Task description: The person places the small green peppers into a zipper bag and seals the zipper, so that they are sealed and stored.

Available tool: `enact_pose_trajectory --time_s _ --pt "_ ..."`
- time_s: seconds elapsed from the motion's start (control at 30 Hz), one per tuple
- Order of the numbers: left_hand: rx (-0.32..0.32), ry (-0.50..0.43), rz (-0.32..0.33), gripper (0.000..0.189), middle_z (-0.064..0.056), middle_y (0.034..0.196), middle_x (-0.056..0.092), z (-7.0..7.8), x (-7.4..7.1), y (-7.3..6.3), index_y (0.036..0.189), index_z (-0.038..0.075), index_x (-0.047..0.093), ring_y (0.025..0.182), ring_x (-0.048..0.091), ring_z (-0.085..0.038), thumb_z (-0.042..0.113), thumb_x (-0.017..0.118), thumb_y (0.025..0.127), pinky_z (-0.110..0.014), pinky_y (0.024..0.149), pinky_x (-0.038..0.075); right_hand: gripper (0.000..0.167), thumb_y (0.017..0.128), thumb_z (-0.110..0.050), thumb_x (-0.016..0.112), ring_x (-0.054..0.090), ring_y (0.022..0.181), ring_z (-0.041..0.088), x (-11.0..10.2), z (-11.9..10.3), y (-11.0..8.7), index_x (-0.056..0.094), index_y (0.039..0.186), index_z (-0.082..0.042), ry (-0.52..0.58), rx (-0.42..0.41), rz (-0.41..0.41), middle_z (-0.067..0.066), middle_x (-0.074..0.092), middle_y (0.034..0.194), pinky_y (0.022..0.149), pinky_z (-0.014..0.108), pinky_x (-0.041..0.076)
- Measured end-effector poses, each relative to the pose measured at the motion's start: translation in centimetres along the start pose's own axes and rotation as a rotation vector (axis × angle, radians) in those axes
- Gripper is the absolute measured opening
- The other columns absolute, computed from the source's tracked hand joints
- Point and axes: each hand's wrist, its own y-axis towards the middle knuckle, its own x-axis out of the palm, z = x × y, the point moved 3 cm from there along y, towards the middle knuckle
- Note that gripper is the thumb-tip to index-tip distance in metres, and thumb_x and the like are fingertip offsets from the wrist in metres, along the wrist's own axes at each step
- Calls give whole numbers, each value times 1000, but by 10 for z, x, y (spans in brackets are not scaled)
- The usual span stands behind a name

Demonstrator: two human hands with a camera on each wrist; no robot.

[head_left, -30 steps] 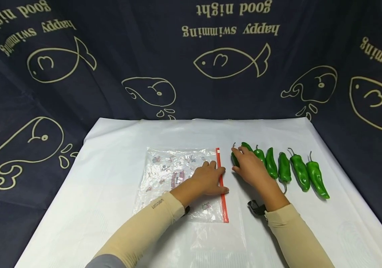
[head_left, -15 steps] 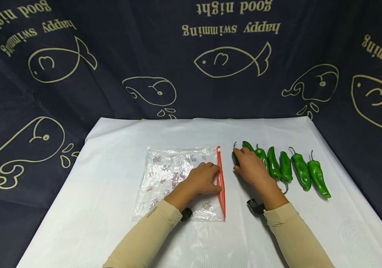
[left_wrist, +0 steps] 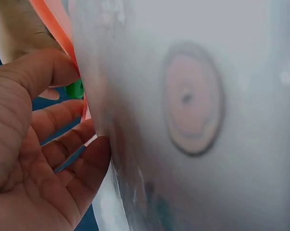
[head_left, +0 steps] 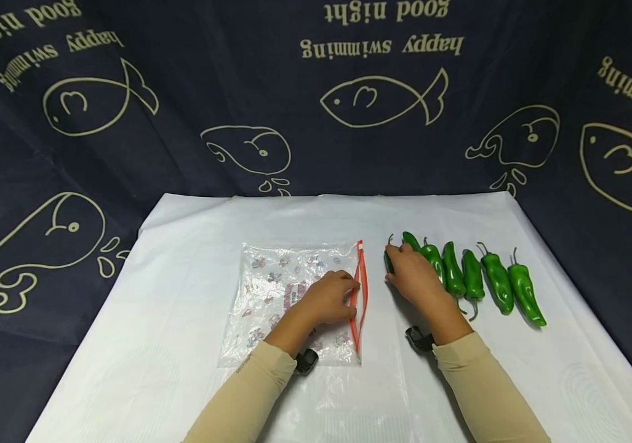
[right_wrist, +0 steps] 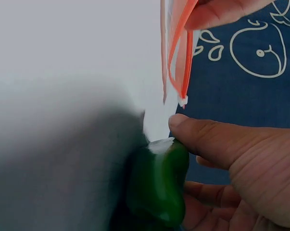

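A clear zip bag [head_left: 263, 289] with small coloured prints lies flat, its red-edged mouth [head_left: 364, 286] facing right and gaping. My left hand [head_left: 327, 298] bends thumb and fingers at this mouth, holding the upper layer back; in the left wrist view the thumb [left_wrist: 58, 70] sits on the red strip, the fingers lower on the film. To the right of the bag, my right hand [head_left: 416, 274] grips the leftmost green pepper [right_wrist: 157, 187], thumb [right_wrist: 193, 130] at its top and fingers curled beside it. In the head view, that hand hides most of this pepper.
Several more green peppers [head_left: 496, 283] lie in a row to the right of my right hand, some partly behind it. A white cloth [head_left: 194, 246] covers the table. Behind stands a dark blue curtain [head_left: 316, 160] with fish and whale drawings.
My left hand has shifted slightly left, drawing back the upper layer, and the bag's mouth has parted from a single red line into a gap. My right hand stays at the pepper.
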Motion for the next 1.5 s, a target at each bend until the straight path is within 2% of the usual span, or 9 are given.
enact_pose_trajectory --time_s 0.23,0.37,0.57,0.7,0.83,1.03,1.17,1.3,1.5 --pt "48 -150 19 54 -10 134 56 -6 1 0 131 3 63 124 52 -27 16 72 80 -34 103 42 66 84 -16 79 63 86 42 -1 0 1 49 138 9 -9 13 -17 35 53 119 70 50 54" --pt "52 -263 25 59 -13 137 53 -6 2 -2 136 -1 58 126 51 -28 10 70 79 -36 105 41 66 84 -17 80 64 85 42 -3 -2 2 50 136 9 -9 22 -24 35 53 118 69 49 55" --pt "53 -367 102 60 -10 138 52 -4 3 -8 137 -2 56 120 54 -24 7 67 79 -35 100 44 68 84 -17 80 64 86 43 -3 -2 1 49 138 9 -1 24 -34 35 52 121 71 50 55" --pt "5 -509 170 52 -8 132 56 -3 6 -11 132 -2 59 109 60 -22 8 71 82 -31 93 49 68 83 -16 81 64 86 44 -5 -3 1 49 138 10 4 23 -30 36 51 123 72 51 55" --pt "-83 -658 241 47 -7 122 59 -4 8 -14 126 -1 61 98 63 -19 11 75 82 -27 83 52 67 82 -15 81 64 85 44 -6 -3 1 50 136 9 5 24 -29 35 52 122 71 51 55" --pt "-129 -677 277 47 -10 120 56 -4 11 -15 127 -2 60 89 58 -15 2 67 80 -25 71 49 66 82 -14 81 64 83 44 -6 -4 2 50 136 10 -2 15 -34 35 52 121 69 50 55" --pt "-143 -695 275 49 -11 118 56 -4 13 -15 126 -2 60 87 56 -16 -4 61 78 -24 69 47 66 83 -14 81 64 84 44 -6 -4 2 49 136 10 -2 12 -37 35 51 122 68 50 55" --pt "-209 -754 236 53 -8 108 57 -9 18 -14 131 2 59 82 52 -13 -4 63 79 -24 68 45 66 82 -15 81 64 81 44 -6 -4 2 50 135 10 -2 15 -38 35 51 121 67 50 54" --pt "-322 -1044 166 56 -4 84 57 -16 28 -11 136 1 57 70 53 -11 -9 62 81 -22 61 49 67 84 -15 79 64 81 45 -7 -3 2 47 137 11 7 42 -74 38 50 124 66 50 55"
